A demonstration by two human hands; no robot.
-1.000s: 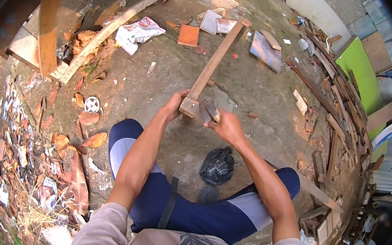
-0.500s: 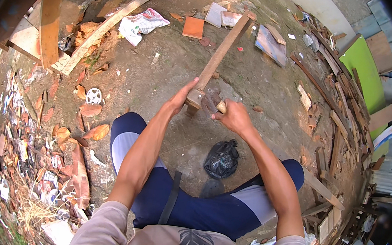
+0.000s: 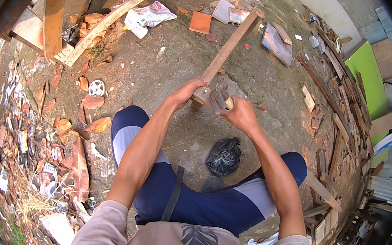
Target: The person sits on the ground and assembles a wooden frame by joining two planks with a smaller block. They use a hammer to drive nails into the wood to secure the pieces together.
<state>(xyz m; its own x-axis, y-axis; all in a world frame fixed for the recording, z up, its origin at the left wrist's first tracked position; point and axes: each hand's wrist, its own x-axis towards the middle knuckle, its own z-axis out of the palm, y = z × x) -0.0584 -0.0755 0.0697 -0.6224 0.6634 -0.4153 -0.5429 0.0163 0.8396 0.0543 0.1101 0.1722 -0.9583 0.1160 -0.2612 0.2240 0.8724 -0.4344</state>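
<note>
A long wooden plank (image 3: 229,44) lies on the dirt ground and runs away from me toward the upper right. My left hand (image 3: 187,91) grips its near end, steadying it. My right hand (image 3: 241,114) holds a hammer (image 3: 219,97) by its wooden handle, the metal head down on the plank's near end beside my left hand. I am squatting, with both knees in dark blue trousers spread below my arms.
A black plastic bag (image 3: 224,156) lies between my knees. Another long plank (image 3: 116,14) and wooden frame pieces (image 3: 54,5) lie at the upper left. Scrap wood (image 3: 341,124) piles along the right with a green board (image 3: 364,69). Dry leaves and litter (image 3: 46,125) cover the left.
The hammer head has come down onto the plank's near end. My left hand keeps its grip on the plank. The view has shifted slightly.
</note>
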